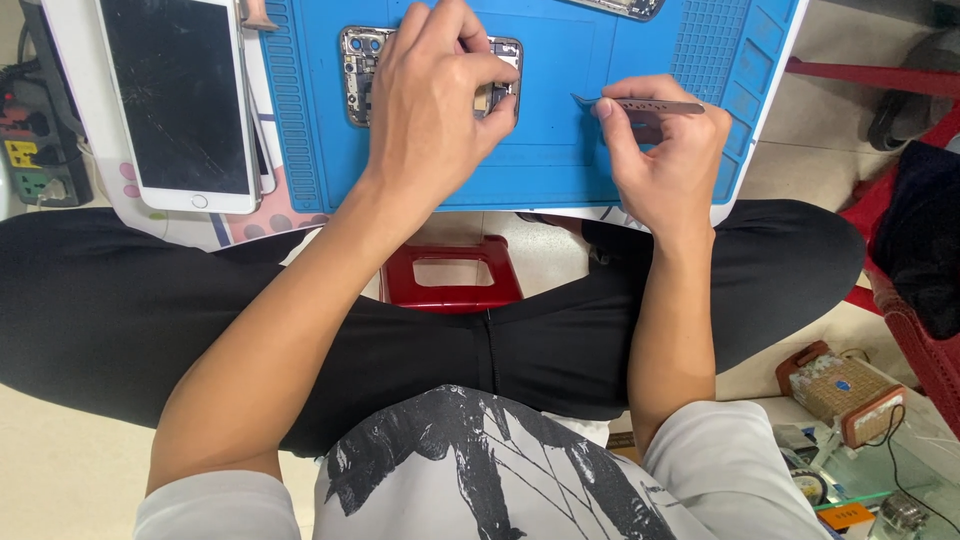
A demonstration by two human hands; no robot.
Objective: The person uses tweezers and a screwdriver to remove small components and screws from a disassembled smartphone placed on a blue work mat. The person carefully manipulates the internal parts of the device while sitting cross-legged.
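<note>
An opened phone body (360, 75) with its insides showing lies on a blue work mat (560, 150). My left hand (435, 100) rests over the phone body, fingers curled onto its right part and hiding most of it. My right hand (665, 150) hovers to the right of it over the mat and pinches metal tweezers (640, 104), whose tip points left toward the phone body.
A white phone (180, 100) with a cracked dark screen lies left of the mat. A power strip (30, 130) sits at the far left. A red stool (450, 275) stands between my knees. Red chair legs (880, 80), a small box (840, 385) and a glass surface are at right.
</note>
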